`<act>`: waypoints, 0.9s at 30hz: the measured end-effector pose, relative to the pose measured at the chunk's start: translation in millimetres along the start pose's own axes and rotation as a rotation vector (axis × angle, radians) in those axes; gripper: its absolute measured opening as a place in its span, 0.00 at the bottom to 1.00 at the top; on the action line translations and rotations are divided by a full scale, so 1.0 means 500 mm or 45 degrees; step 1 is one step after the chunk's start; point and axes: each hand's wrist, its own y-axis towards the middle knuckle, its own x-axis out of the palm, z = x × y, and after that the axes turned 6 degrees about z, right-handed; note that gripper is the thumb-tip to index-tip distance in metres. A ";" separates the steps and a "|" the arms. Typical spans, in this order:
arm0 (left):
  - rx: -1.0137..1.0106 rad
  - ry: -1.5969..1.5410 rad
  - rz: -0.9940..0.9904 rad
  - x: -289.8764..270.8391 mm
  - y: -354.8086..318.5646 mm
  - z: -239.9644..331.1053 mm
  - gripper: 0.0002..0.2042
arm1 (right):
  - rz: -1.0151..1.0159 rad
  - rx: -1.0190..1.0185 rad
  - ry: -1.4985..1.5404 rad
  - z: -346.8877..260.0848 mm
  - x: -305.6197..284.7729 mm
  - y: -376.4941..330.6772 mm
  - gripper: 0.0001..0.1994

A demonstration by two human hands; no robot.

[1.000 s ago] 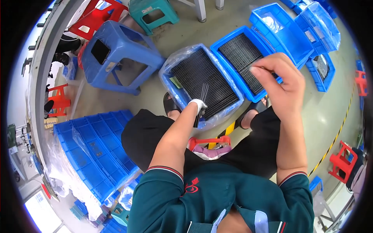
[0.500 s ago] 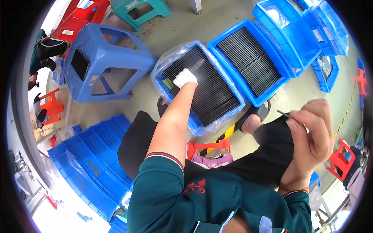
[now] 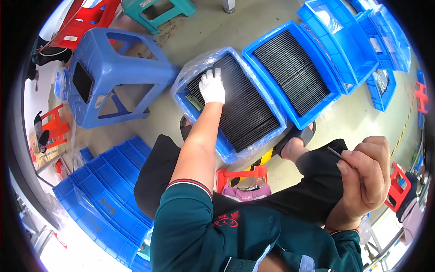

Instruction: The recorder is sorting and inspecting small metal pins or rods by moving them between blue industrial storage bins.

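My left hand (image 3: 212, 87), in a white glove, rests palm down with fingers stretched out over rows of thin black strips (image 3: 249, 109). They fill a blue bin (image 3: 229, 154) draped with clear plastic. A small green piece (image 3: 195, 100) lies at the bin's left side, beside the glove. On the right, my bare right hand (image 3: 366, 177) pinches a thin grey rod-like tool (image 3: 334, 152) between thumb and forefinger, held above my right knee. The rest of the tool is hidden by the fingers.
A second blue bin (image 3: 330, 98) of black strips (image 3: 292, 72) stands beside the first. Further right are stacked blue bins (image 3: 344, 54). To the left stands a blue stool (image 3: 131, 75) with a phone (image 3: 83, 82) on it. Blue crates (image 3: 104, 195) lie lower left; a red stool (image 3: 221, 177) sits between my legs.
My left hand has gone from bunched fingers to stretched ones and shifted slightly over the strips. My right hand has lowered a little, still pinching the tool.
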 end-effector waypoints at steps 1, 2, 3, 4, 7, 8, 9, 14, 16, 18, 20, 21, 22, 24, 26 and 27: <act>-0.110 0.043 -0.056 -0.015 -0.007 0.004 0.21 | 0.002 -0.003 -0.007 -0.001 0.002 0.001 0.12; -0.212 0.080 -0.093 -0.018 -0.016 0.003 0.22 | -0.002 -0.008 -0.008 -0.002 0.004 0.001 0.12; -0.315 0.118 -0.131 -0.018 -0.022 0.001 0.23 | -0.003 -0.009 -0.010 -0.002 0.008 0.001 0.11; -0.403 0.155 -0.092 -0.021 -0.027 -0.008 0.24 | -0.005 -0.012 -0.002 -0.005 0.013 0.000 0.11; -0.611 0.125 0.059 -0.035 -0.048 -0.038 0.24 | -0.009 -0.016 0.002 -0.018 0.022 -0.001 0.11; -0.703 0.126 0.128 -0.035 -0.052 -0.017 0.24 | -0.002 -0.016 0.006 -0.017 0.022 -0.002 0.10; -0.819 0.049 0.048 -0.038 -0.058 0.003 0.24 | 0.005 -0.015 0.009 -0.016 0.020 -0.003 0.10; -1.351 -0.310 0.325 -0.014 -0.061 -0.014 0.28 | -0.011 -0.027 -0.003 -0.016 0.025 -0.005 0.10; -1.427 -0.369 0.361 0.005 -0.051 -0.055 0.26 | -0.018 -0.049 0.009 -0.015 0.029 -0.006 0.11; -1.508 -0.709 0.310 0.022 -0.042 -0.097 0.28 | -0.023 -0.046 0.011 -0.018 0.027 -0.006 0.11; -1.619 -1.136 0.441 0.042 -0.034 -0.131 0.29 | -0.026 -0.045 0.022 -0.021 0.026 -0.004 0.11; -1.662 -1.203 0.431 0.048 -0.026 -0.136 0.29 | -0.047 -0.048 0.028 -0.022 0.024 -0.002 0.11; -1.707 -1.277 0.410 0.046 -0.015 -0.124 0.29 | -0.072 -0.049 0.024 -0.020 0.022 -0.003 0.12; -1.611 -1.331 0.343 0.041 -0.002 -0.088 0.30 | -0.075 -0.048 0.010 -0.020 0.023 -0.005 0.13; -1.548 -1.266 0.280 0.030 0.009 -0.071 0.30 | -0.094 -0.068 0.028 -0.023 0.026 -0.005 0.13; -1.565 -1.331 0.282 0.023 0.011 -0.066 0.30 | -0.094 -0.063 0.023 -0.023 0.028 -0.004 0.13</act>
